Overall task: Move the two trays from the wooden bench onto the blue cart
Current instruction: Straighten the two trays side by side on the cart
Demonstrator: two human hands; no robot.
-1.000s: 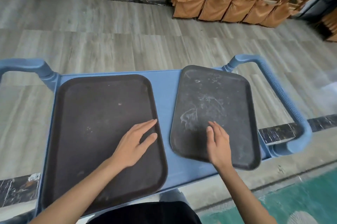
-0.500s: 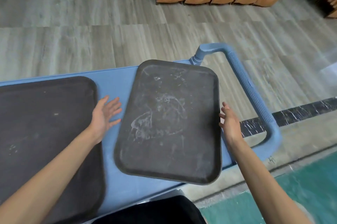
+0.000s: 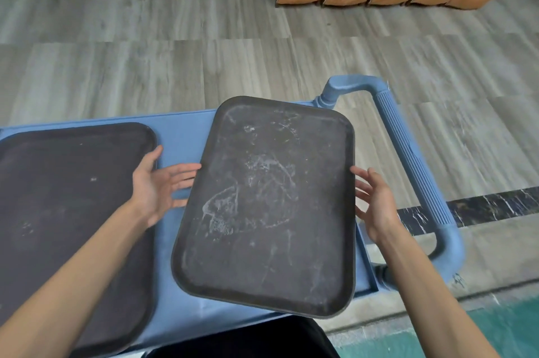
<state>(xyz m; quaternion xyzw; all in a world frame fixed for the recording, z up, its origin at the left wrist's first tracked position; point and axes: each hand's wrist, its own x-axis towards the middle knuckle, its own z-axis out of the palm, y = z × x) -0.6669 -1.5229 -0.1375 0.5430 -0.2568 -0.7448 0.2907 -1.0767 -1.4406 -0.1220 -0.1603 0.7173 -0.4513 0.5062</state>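
Trays both lie on the blue cart (image 3: 180,136) now: the left tray (image 3: 73,211) fills the cart's left end, running out of view past the left edge, and the scuffed right tray (image 3: 268,203) sits skewed at the right end, its near corner overhanging the cart's front edge. Half a second ago the hands flanked this tray more loosely; now the left hand (image 3: 157,185) has fingertips at its left rim and the right hand (image 3: 376,203) hovers just beside its right rim, both with fingers spread and gripping nothing. A second ago each palm rested on a tray. Judging from this, delivery is done and only squaring the right tray remains.
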